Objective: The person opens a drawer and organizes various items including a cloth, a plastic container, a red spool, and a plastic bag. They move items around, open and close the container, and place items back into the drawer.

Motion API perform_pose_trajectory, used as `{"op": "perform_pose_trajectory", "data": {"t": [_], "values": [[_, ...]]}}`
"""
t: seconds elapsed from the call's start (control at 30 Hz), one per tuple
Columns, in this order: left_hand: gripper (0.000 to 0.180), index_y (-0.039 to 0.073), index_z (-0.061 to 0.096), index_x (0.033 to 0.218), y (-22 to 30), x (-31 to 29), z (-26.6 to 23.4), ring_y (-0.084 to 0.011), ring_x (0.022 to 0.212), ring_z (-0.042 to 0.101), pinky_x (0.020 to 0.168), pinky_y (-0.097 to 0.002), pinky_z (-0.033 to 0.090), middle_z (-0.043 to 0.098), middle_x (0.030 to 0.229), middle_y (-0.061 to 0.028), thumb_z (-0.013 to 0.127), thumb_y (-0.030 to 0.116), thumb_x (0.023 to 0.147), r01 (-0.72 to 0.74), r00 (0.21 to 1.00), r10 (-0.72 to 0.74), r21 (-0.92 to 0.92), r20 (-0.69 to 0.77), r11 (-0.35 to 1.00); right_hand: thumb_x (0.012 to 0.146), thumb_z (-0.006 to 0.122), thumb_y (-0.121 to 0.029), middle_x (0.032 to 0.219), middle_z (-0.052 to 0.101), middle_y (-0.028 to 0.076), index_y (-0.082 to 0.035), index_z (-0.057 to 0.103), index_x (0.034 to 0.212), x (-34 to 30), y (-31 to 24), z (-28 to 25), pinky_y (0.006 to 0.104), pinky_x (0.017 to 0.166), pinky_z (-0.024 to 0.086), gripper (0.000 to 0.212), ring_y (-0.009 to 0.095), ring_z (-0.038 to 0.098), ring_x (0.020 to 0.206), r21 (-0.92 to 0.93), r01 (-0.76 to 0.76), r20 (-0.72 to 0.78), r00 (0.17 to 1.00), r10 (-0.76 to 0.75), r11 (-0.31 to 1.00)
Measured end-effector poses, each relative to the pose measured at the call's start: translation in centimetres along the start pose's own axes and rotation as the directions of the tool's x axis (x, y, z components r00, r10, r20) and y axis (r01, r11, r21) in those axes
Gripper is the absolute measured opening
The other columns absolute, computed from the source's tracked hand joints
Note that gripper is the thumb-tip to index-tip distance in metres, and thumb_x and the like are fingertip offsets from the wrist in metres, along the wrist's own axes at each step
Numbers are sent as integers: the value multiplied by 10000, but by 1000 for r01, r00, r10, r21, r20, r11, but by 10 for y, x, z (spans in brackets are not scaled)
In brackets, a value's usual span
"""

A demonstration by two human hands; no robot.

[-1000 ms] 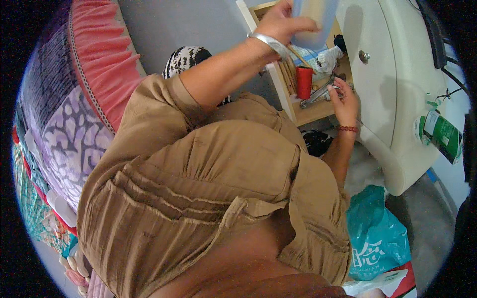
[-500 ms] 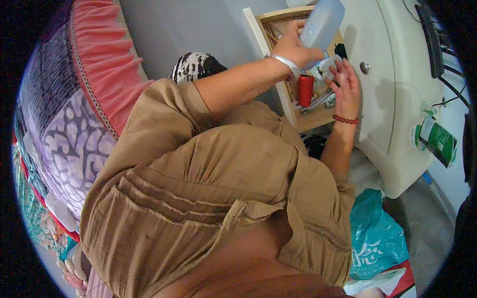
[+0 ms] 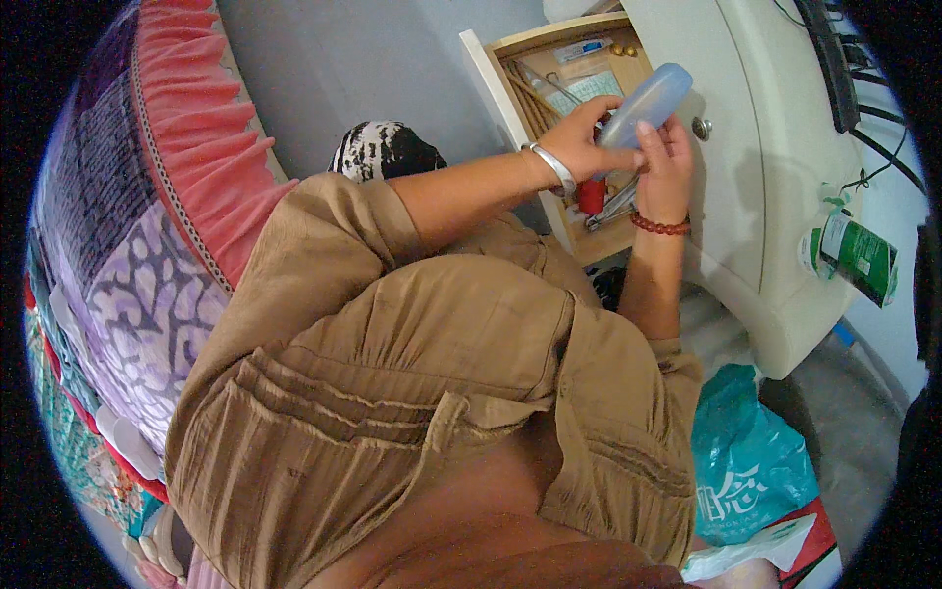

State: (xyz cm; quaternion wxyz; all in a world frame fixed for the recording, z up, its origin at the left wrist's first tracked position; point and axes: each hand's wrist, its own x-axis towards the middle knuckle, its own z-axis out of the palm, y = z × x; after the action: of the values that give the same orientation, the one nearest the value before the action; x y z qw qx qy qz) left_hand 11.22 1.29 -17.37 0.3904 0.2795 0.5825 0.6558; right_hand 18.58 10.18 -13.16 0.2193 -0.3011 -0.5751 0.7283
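At one o'clock, the case (image 3: 648, 103) is gripped by the left hand (image 3: 586, 145), touched by the right hand (image 3: 665, 179), closure unclear; probably light, stiff, best held mid-sides.

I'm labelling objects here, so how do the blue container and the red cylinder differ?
Colour: the blue container is pale and looks translucent; the red cylinder looks opaque. Position: the blue container is in the left hand, while the red cylinder is in the open drawer. Visibility: most of the blue container shows, but the red cylinder is partly hidden.
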Motion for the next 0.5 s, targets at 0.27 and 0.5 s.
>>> {"op": "perform_pose_trajectory", "data": {"t": [0.27,0.5], "values": [[549,18,394,1068,3,0,1,-145,840,477,746,-261,383,503,926,-66,662,232,640,204,978,-189,-250,85,946,703,562,-92,892,515,53,4,428,1044,0,3,-14,246,687,409,379,131,497,790,141,-75,21,997,73,987],[522,28,416,1051,5,1,-1,-139,843,478,753,-259,377,514,919,-57,666,221,635,263,963,-231,-303,139,916,692,584,-67,920,513,64,5,401,1069,-1,5,-13,263,721,406,425,145,495,828,152,-67,29,998,63,986]]}}
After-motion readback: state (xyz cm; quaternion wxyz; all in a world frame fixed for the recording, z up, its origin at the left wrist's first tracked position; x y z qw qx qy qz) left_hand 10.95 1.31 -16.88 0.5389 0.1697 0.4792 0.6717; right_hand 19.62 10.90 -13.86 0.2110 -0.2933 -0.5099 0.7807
